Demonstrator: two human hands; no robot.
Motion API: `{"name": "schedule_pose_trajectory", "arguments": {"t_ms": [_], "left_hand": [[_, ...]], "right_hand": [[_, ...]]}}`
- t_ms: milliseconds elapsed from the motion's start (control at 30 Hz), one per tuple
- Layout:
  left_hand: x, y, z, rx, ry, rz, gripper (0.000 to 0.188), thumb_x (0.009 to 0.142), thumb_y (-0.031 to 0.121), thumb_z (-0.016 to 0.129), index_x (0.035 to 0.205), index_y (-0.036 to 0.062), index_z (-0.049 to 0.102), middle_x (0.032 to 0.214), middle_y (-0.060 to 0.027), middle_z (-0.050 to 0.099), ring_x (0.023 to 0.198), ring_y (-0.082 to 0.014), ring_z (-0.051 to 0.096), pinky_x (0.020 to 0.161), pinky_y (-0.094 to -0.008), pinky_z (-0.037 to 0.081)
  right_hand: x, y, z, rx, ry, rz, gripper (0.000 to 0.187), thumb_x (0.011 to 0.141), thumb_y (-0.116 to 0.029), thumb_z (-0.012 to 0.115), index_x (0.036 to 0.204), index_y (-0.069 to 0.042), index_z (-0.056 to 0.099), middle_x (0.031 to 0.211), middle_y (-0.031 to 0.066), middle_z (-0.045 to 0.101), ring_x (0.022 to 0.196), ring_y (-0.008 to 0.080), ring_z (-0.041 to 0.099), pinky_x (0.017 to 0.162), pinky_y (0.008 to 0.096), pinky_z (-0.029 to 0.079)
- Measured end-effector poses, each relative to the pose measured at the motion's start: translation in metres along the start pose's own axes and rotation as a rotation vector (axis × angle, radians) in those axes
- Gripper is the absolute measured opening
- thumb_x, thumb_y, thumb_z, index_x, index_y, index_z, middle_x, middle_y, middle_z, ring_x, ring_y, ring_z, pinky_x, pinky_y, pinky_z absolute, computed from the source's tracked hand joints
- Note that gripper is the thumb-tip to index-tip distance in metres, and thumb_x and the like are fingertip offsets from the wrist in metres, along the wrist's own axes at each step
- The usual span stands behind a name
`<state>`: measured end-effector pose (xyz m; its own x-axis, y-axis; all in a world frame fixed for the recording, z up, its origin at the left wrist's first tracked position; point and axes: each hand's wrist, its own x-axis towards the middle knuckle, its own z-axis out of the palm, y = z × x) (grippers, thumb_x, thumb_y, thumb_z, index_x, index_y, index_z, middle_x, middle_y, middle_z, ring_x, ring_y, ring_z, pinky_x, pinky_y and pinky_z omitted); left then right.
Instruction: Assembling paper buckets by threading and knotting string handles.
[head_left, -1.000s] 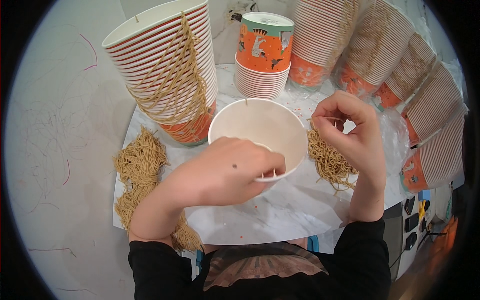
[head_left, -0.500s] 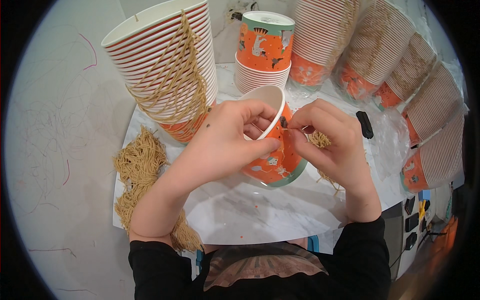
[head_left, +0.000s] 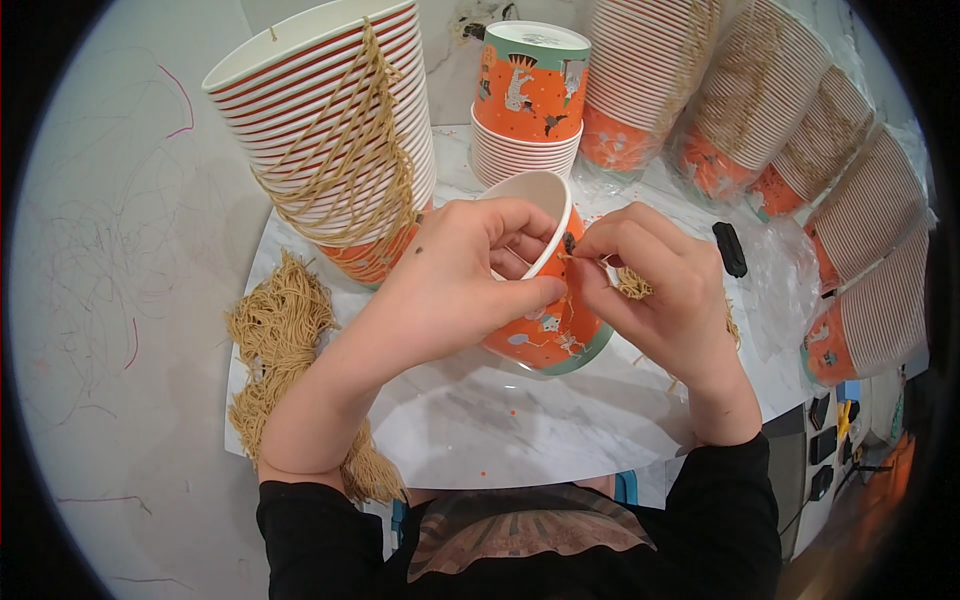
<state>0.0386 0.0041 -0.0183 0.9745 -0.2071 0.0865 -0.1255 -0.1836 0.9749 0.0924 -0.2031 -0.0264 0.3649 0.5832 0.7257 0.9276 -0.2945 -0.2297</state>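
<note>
My left hand point(head_left: 455, 275) grips an orange paper cup point(head_left: 548, 350) with a white rim and green base, tilted with its mouth up and to the left. Its fingers are inside the cup and the thumb presses on the outer wall. At the cup's right side, just below the rim, my right hand point(head_left: 665, 280) pinches a thin tan string point(head_left: 567, 258). The string meets the cup wall there; whether it passes through a hole is too small to tell. Behind my right hand lies a small clump of tan string point(head_left: 633, 284), partly hidden.
A tall stack of cups point(head_left: 340, 130) with string strands draped over it stands at left. Below it lies a string bundle point(head_left: 280, 310). An upside-down cup point(head_left: 530, 90) tops white-rimmed cups. Wrapped cup stacks point(head_left: 750, 90) line the right, near a black object point(head_left: 730, 250).
My right thumb and index finger have shifted slightly at the string by the cup's rim. A small loop now shows beside the fingers. The left hand's grip on the cup is nearly unchanged.
</note>
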Motion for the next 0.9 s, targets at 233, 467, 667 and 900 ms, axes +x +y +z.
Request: {"name": "schedule_pose_trajectory", "arguments": {"t_ms": [233,467,667,900], "left_hand": [[0.006,-0.009,-0.005,-0.325,-0.158,-0.017,0.025,0.098,0.006,0.066,0.12,-0.0061,0.065,0.102,-0.0078,0.073,0.087,-0.0099,0.07,0.079,-0.0241,0.057],[0.012,-0.017,-0.007,-0.332,-0.104,-0.019,0.023,0.1,0.006,0.062,0.119,-0.0073,0.064,0.105,-0.0101,0.074,0.09,-0.012,0.072,0.08,-0.0247,0.058],[0.015,-0.023,-0.005,-0.268,-0.096,0.01,0.018,0.099,0.003,0.063,0.113,-0.0072,0.066,0.099,-0.0092,0.074,0.087,-0.0111,0.072,0.078,-0.0234,0.058],[0.007,-0.018,0.006,0.101,0.111,0.088,0.011,0.098,0.002,0.06,0.103,-0.0028,0.068,0.09,-0.0047,0.072,0.079,-0.0064,0.068,0.069,-0.0217,0.054]], "right_hand": [[-0.001,0.001,0.001,-0.072,0.013,-0.023,0.016,0.078,-0.002,0.076,0.089,-0.006,0.065,0.081,0.0036,0.063,0.064,0.0205,0.066,0.053,0.032,0.051],[-0.002,0.002,0.003,-0.085,0.017,-0.015,0.016,0.079,-0.003,0.077,0.091,-0.006,0.067,0.084,0.0034,0.065,0.065,0.0218,0.067,0.054,0.0326,0.052],[-0.003,0.003,0.004,-0.072,0.015,0.004,0.017,0.079,-0.004,0.077,0.092,-0.006,0.067,0.086,0.0042,0.066,0.066,0.0242,0.067,0.055,0.0337,0.053],[-0.002,0.002,0.004,-0.037,0.014,-0.001,0.016,0.08,-0.003,0.077,0.093,-0.005,0.068,0.087,0.0053,0.066,0.067,0.025,0.068,0.056,0.0343,0.053]]}}
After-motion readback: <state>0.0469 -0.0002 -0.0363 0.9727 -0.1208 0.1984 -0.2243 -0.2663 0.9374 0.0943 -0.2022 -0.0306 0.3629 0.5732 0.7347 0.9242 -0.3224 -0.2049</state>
